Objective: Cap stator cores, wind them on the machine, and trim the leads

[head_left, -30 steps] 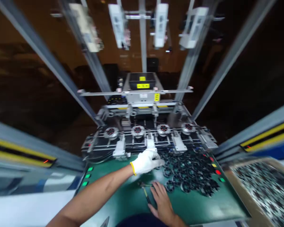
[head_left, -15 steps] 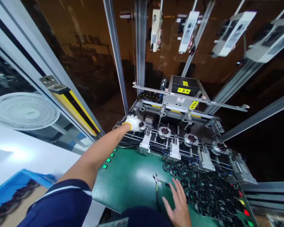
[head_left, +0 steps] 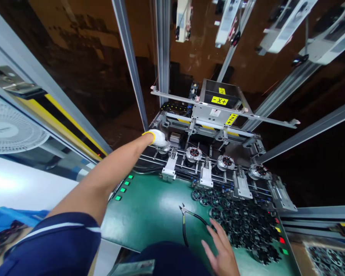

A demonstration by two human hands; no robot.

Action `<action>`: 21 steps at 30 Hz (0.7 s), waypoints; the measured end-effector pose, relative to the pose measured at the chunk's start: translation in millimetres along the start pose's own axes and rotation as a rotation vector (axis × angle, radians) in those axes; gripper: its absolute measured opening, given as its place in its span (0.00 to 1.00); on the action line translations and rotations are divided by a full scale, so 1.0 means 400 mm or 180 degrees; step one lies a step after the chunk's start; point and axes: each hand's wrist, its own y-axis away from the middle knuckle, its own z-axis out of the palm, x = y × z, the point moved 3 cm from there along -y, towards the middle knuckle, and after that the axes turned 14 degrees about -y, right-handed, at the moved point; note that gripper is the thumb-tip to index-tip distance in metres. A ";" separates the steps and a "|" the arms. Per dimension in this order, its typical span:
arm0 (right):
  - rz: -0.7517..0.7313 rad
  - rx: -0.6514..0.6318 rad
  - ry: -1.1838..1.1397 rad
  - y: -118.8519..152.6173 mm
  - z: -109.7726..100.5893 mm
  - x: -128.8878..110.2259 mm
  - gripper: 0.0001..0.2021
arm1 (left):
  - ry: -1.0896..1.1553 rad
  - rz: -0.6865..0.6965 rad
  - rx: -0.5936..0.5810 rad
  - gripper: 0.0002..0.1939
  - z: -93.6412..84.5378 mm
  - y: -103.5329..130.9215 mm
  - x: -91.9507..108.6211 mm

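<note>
My left hand, in a white glove with a yellow cuff, reaches out to the leftmost round metal fixture on the machine. Its fingers curl down together over the top of that fixture, and what they grip is hidden. Bare and with fingers spread, my right hand hovers low over the green work surface, holding nothing. Close to its fingertips lies a pair of cutting pliers with the handles apart. A heap of black ring-shaped parts lies to the right of this hand.
Further round fixtures, each with a wound core, line the machine to the right. Metal clamp blocks stand before them. Green buttons edge the table's left side. Aluminium posts frame the station. A blue bin and a white fan are left.
My left hand has curled from a flatter pose down over the leftmost fixture. My right hand stays spread near the pliers. The camera view has shifted, moving the scene left and up.
</note>
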 end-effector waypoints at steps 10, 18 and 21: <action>-0.0368 -0.0844 0.0326 -0.659 0.030 0.200 0.19 | -0.0255 0.1315 -0.0251 0.10 0.212 0.447 -0.040; -0.0168 -0.1819 0.0551 -0.850 0.164 0.317 0.19 | -0.0720 0.0373 -0.0479 0.19 0.539 0.597 -0.027; -0.0235 -0.1939 0.0533 -0.889 0.143 0.309 0.19 | -0.0722 0.0245 -0.0512 0.22 0.575 0.613 -0.034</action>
